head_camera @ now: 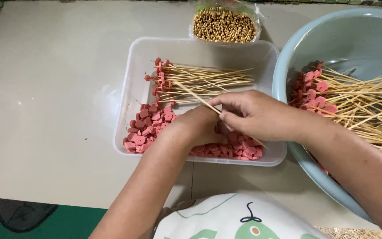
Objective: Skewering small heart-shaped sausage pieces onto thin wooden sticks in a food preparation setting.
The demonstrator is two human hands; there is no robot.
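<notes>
Right hand (pixel 255 114) pinches a bamboo skewer (pixel 191 94); left hand (pixel 200 126) closed among pink slices (pixel 149 126); clear skewer bag (pixel 224 24) behind tray (pixel 131 79).

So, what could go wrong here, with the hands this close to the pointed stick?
1. The right hand holds a thin skewer that runs across the left hand; a slip might prick the fingers.
2. The left hand presses into the pink sausage pieces near the front wall of the clear tray; pieces could perhaps spill over it.
3. The skewers in the blue basin stick out over its rim and could snag the right arm.
</notes>
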